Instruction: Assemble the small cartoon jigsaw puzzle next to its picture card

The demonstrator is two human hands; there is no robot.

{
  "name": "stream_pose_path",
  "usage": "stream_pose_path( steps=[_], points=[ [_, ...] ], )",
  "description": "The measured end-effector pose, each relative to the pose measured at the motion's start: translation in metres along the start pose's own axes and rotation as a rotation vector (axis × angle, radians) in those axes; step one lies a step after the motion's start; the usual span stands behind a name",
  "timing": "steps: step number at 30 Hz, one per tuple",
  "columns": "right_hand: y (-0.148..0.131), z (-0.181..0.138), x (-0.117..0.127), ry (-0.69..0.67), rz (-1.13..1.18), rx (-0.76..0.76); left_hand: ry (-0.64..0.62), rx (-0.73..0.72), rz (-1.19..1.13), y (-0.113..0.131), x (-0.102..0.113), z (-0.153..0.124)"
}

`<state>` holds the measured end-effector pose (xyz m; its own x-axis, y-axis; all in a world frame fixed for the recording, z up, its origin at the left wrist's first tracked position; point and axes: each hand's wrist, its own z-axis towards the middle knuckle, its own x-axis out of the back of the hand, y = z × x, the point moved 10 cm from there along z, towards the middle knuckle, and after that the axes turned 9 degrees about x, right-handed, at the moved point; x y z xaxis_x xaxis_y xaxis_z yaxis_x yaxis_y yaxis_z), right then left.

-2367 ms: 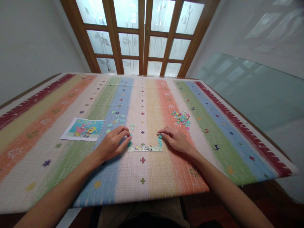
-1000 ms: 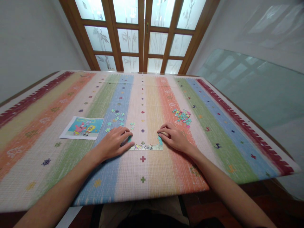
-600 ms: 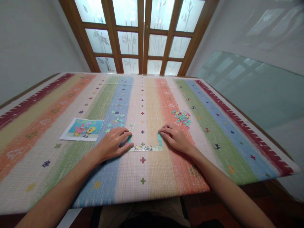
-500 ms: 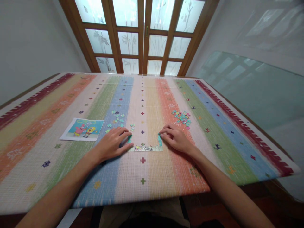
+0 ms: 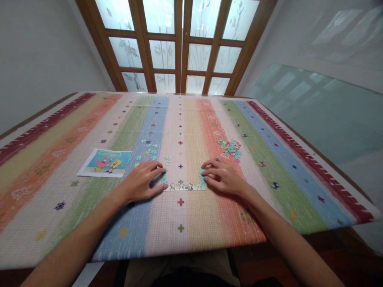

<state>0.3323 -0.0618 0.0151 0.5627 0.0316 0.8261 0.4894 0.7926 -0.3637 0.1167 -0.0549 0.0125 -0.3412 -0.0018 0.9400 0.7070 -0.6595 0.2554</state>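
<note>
Left hand [image 5: 145,179] is resting on the table, loosely curled, thumb standing clear of the forefinger. Fingertips are touching the left column of turquoise cardboard jigsaw pieces [image 5: 164,178]; the thumb tip is covering the left end of the multicoloured bottom row of joined pieces [image 5: 185,187], so that corner isn't showing. Right hand [image 5: 223,175] is also lying loosely curled, fingers apart, tips meeting the right column of turquoise cardboard jigsaw pieces [image 5: 202,172] and hiding part of its outer edge. Whether either hand is pressing down, can't tell. Columns and row are forming a U between the hands, far side open.

Just beyond the left fingers, a few small turquoise loose pieces [image 5: 167,160] are lying on the pale stripe. More scattered turquoise pieces [image 5: 149,149] are sitting on the blue stripe; the left hand is standing between them and the U, maybe masking some. Mixed multicoloured pile of pieces [image 5: 230,148] is lying past the right hand, overlapping, individual shapes hard to make out.

Further left, a white-bordered paper sheet with a cartoon print [image 5: 104,163] is lying flat, well apart from the U. Striped multicoloured cloth [image 5: 194,227] is covering the table. Wood-framed frosted-glass doors [image 5: 181,56] are standing behind, cut off at top.
</note>
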Motion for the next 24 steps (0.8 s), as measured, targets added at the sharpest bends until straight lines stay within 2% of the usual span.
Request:
stream_pose_path(
  steps=[15, 24],
  points=[
    [-0.014, -0.001, -0.002, -0.094, 0.023, 0.108, 0.0, -0.001, -0.021, 0.0, 0.0, 0.0],
    [-0.001, -0.003, 0.002, 0.013, 0.098, 0.029, 0.002, -0.014, -0.002, 0.001, -0.001, 0.0]
  ],
)
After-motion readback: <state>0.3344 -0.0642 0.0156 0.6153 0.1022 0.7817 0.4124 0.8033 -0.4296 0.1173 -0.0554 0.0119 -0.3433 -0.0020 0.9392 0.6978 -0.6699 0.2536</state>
